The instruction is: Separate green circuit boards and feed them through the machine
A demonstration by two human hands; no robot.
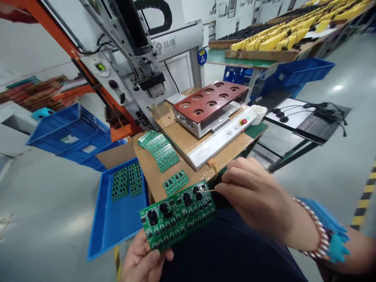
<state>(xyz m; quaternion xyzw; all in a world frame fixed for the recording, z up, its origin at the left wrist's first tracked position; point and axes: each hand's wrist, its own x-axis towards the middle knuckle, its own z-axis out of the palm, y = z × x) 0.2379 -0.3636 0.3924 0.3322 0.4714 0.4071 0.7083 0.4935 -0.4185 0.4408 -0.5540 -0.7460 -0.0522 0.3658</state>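
Note:
My left hand [143, 256] grips the lower left corner of a green circuit board [183, 217], which is held tilted above my lap. Several black round blobs and rows of small components cover its face. Pinched between the fingertips of my right hand [255, 199] is a thin wooden stick [209, 190]. Its tip meets the board's upper right area, beside the rightmost black blob; whether it touches cannot be made out. Just beyond, a smaller board piece [176, 182] lies on the brown worktable [154, 180], near an overlapping row of green boards [160, 150].
A machine with a red plate with round holes [211, 100] and a grey control bar [219, 135] stands behind. At left, a blue tray [117, 223] holds more boards near stacked blue crates [67, 133]. Black cables [323, 113] lie on a side table at right.

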